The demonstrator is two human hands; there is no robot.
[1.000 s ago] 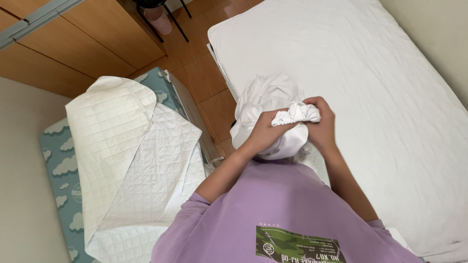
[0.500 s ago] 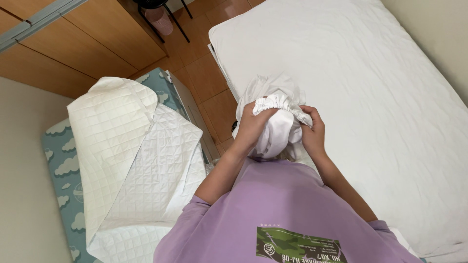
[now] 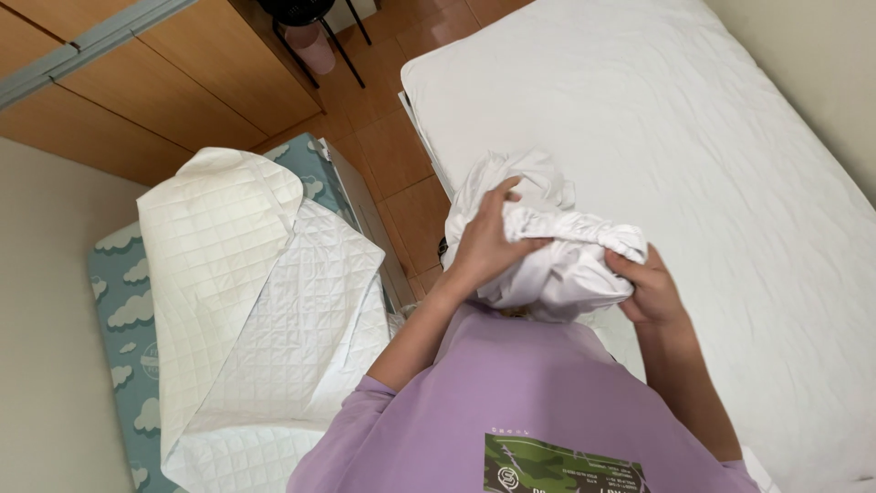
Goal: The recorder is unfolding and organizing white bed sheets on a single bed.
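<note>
**Both hands bunched around a white sheet, above the bed's near edge**

Nearest the camera is the person's lilac short-sleeved shirt (image 3: pixel 511 411), with a green patch on its front; both forearms rise from it. The left hand (image 3: pixel 484 242) presses on the left side of a crumpled white fabric sheet with a gathered, elasticated edge (image 3: pixel 561 251), its fingers (image 3: pixel 500 196) curled over the top of the bundle and closed on the cloth. The right hand (image 3: pixel 652 292) grips the bundle's lower right side; its fingers are tucked under the fabric (only the thumb side shows), closed on it too. The bundle hangs in the air between the hands, just over the near corner of the white quilted mattress (image 3: pixel 693 137); that mattress stretches away to the right. To the left lies a folded white quilted pad (image 3: pixel 265 292) on a teal cloud-patterned mattress (image 3: pixel 123 310); between the two beds runs a brown tiled floor (image 3: pixel 392 137); farther off stand wooden cupboard doors (image 3: pixel 137 100) and a black-legged stool (image 3: pixel 306 27).
</note>
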